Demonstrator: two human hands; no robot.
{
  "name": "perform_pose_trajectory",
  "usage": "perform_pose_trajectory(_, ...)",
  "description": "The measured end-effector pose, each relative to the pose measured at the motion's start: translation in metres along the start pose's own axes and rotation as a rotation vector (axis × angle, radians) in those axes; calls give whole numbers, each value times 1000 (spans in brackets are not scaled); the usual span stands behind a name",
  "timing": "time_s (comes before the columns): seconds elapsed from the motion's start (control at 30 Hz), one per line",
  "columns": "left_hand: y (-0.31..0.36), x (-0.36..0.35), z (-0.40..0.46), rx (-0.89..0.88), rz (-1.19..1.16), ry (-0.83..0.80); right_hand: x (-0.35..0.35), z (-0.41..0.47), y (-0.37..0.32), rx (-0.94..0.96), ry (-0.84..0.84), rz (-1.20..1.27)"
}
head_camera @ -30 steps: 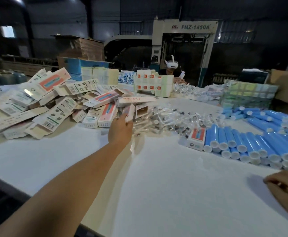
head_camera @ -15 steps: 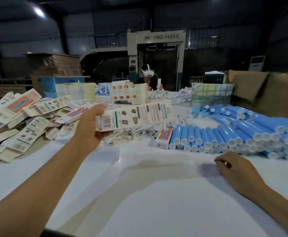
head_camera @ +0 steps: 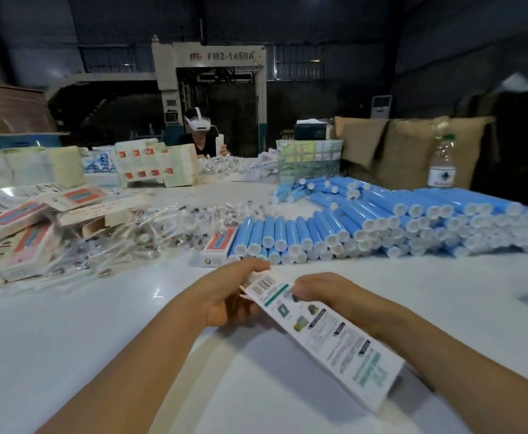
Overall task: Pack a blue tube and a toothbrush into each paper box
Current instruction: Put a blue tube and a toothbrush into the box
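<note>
Near the worktop's front edge: one flat paper box [head_camera: 325, 336], far end gripped by left hand [head_camera: 225, 296] and right hand [head_camera: 322, 291]; blue tubes [head_camera: 381, 220] stacked behind.

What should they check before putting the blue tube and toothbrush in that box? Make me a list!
1. Box held by both hands: ok, left hand and right hand grip its far end.
2. Box opened up: not ok, it looks flat.
3. End flap open: cannot tell, fingers cover it.
4. Blue tubes close by: ok, stacked just beyond the hands.
5. Toothbrushes close by: ok, wrapped pile ahead on the left.
6. Bare table to work on: ok.
</note>
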State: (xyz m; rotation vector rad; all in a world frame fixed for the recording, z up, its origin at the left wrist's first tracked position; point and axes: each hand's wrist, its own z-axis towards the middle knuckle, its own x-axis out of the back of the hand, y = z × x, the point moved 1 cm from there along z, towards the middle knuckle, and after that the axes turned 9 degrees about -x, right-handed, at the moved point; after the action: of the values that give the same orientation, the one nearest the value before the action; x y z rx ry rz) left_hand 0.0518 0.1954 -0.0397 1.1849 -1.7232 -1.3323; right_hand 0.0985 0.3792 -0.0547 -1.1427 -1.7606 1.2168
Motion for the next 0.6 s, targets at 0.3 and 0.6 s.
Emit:
perform_pose_trajectory(0.3, 7, -23, -17, -486, 433, 45, -6, 9, 5, 82, 215, 204)
perform_pose_trajectory(0.6, -1, -16, -15, -576, 1355, 281, 2, 6, 5, 23, 431, 156)
